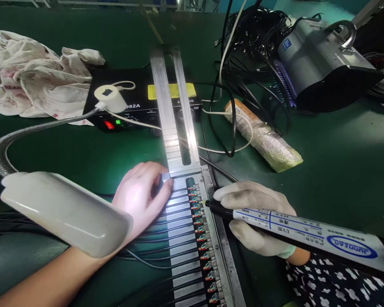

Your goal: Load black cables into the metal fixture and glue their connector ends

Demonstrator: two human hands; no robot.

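Note:
My right hand (259, 198), in a white glove, grips a large dispensing syringe (294, 232) labelled UV glue. Its dark tip meets the row of small connectors (202, 228) near the far end, on exposed coloured wires. The connectors sit side by side in a long metal fixture (187, 264), with black cables (156, 245) running out to the left. My left hand (137, 192) is bare and holds the fixture's far left corner, thumb and index finger against the metal. Its other fingers are partly hidden. A slotted metal bar (166, 123) extends away from the fixture's far end.
A white lamp head (67, 213) on a flexible neck hangs over my left forearm. Behind the fixture stands a black dispenser controller (137, 115) with lit switches. Cloths (41, 81) lie far left. A plastic-wrapped block (265, 138), a grey machine (326, 59) and tangled cables occupy the right.

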